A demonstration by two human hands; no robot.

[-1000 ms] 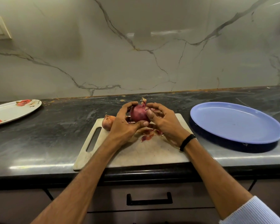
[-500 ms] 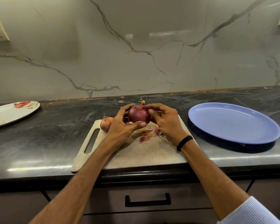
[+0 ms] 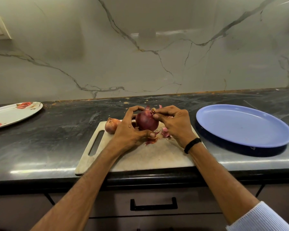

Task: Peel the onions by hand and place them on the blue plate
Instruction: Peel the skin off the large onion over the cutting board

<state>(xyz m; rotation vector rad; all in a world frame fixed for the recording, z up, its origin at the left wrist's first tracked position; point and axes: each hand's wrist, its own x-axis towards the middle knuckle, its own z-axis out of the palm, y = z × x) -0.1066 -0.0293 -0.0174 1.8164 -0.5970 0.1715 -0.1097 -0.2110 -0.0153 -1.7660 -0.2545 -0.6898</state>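
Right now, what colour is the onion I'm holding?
Deep red-purple; the held onion shows best in the head view, gripped by the left hand.

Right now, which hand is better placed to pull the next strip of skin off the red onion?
Right, probably. The right hand pinches the dry tip atop the red onion, while the left hand wraps around it from the side and steadies it over the cutting board.
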